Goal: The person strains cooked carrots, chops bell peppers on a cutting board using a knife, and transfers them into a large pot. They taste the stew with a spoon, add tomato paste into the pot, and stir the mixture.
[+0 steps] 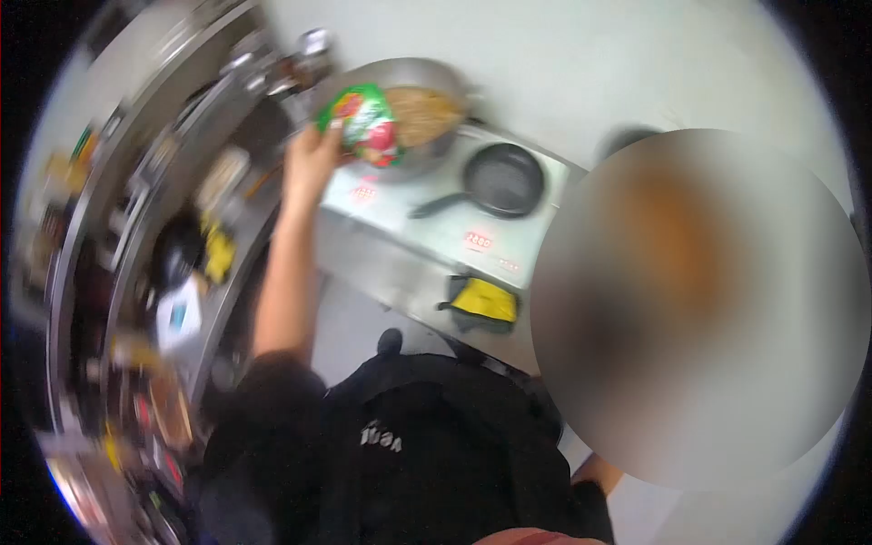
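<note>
My left hand [313,163] grips a green and red packet [365,123] by its lower left edge. The packet is over the left part of a large metal pot [409,71], in which a light brown mass [422,116] shows. To the right of the pot, a black frying pan [504,180] rests on the white cooktop [436,232], its handle pointing left. Only the right forearm [597,472] shows at the lower right; my right hand is hidden by a large blurred circle.
Metal shelves [136,209] with many items curve along the left. Yellow and dark cloths [486,300] lie at the cooktop's front edge. Metal containers [313,44] stand behind the pot's left side. A blurred round area covers the right.
</note>
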